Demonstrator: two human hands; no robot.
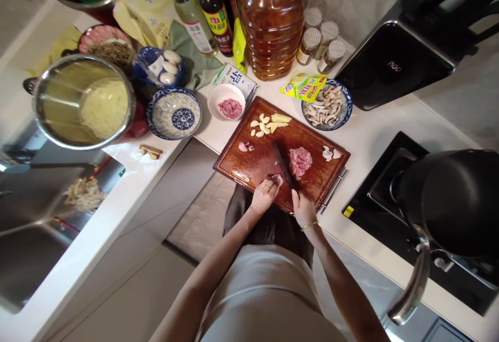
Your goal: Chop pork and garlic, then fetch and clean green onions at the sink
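Observation:
A wooden cutting board (319, 175) lies on the white counter in front of me. My right hand (303, 208) is closed round the handle of a dark knife (282, 162), whose blade lies beside a heap of pink minced meat (300, 160). My left hand (264, 194) rests at the board's near edge, fingers curled on a small piece of meat (277, 178). Garlic cloves (260, 125) and ginger slices (280, 119) lie at the board's far side, with small meat scraps (245, 147) to the left.
A small white bowl of meat (226, 101), a blue patterned bowl (173, 113), a plate of sliced mushrooms (326, 106), an oil jug (272, 22), sauce bottles and spice jars stand behind. A steel bowl (83, 102) and sink (35, 217) are left; a black pot (454, 199) sits on the hob right.

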